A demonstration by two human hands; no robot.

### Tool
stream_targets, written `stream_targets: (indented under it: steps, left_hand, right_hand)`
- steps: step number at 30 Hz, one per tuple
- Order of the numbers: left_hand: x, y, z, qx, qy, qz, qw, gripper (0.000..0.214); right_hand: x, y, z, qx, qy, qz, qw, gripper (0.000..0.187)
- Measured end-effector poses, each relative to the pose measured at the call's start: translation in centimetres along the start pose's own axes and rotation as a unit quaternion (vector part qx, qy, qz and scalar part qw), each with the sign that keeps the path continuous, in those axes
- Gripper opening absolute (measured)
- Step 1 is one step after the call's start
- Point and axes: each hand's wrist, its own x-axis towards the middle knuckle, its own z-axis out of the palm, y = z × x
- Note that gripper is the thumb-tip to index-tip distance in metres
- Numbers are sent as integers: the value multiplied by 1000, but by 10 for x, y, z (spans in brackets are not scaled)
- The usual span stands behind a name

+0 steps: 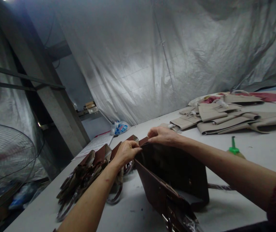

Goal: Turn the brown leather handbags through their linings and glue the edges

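Note:
A dark brown leather bag (176,174) stands open on the white table (261,151) in front of me. My left hand (125,153) is closed in a pinch on the near end of the bag's top rim. My right hand (163,136) is closed on the same rim a little farther back. Both forearms reach in from the lower edge. The bag's front panel and a strap wrapped in clear film (176,216) hang toward me.
A row of brown bags with straps (89,170) lies left of my hands. Beige cut pieces (225,119) are piled at the back right. A green-capped bottle (234,149) stands by my right forearm. A fan (4,161) is at far left; a blue-white packet (120,128) lies at the back.

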Motion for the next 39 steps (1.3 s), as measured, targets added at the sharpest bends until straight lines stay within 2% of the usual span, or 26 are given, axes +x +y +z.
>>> stream_targets:
  steps: [3,6,13,17,20,23,25,28,30,34,36,39]
  left_hand:
    - [0,-2,0,-14,-2,-9,1000,19]
    - [0,-4,1,-45,-13,-10,999,19]
    - [-6,-2,-2,-113,-19,-74,991,21]
    - [-6,-7,-3,-144,-59,-73,985,22]
    - [-6,-10,-2,-153,-57,-61,985,23]
    - [-8,-8,-2,-133,-48,-56,988,23]
    - [-9,-3,-2,-109,-40,-50,992,22]
    - [-9,2,-2,-58,-20,-29,998,21]
    - [-9,2,-3,-28,-17,-12,999,20]
    - [-9,2,-8,11,-50,-5,999,29]
    - [-12,4,-11,27,-51,9,998,35]
    - [-15,8,-13,57,-27,48,997,32]
  right_hand:
    - [1,-1,10,-20,-54,-26,998,26]
    - [7,-3,18,-47,-76,-37,995,27]
    - [9,-9,22,-96,-65,-36,993,26]
    - [6,-16,23,-120,-53,-31,991,26]
    - [7,-18,21,-124,-58,-26,990,26]
    - [7,-16,17,-105,-93,-53,989,26]
    - [7,-15,16,-94,-121,-102,983,28]
    - [7,-14,22,-116,-118,-163,973,29]
    - [7,-15,28,-143,-92,-171,970,27]
    - [4,-19,33,-175,-65,-166,968,28]
    - [3,-21,30,-184,-75,-174,965,29]
    - [2,-21,23,-195,-111,-193,955,28]
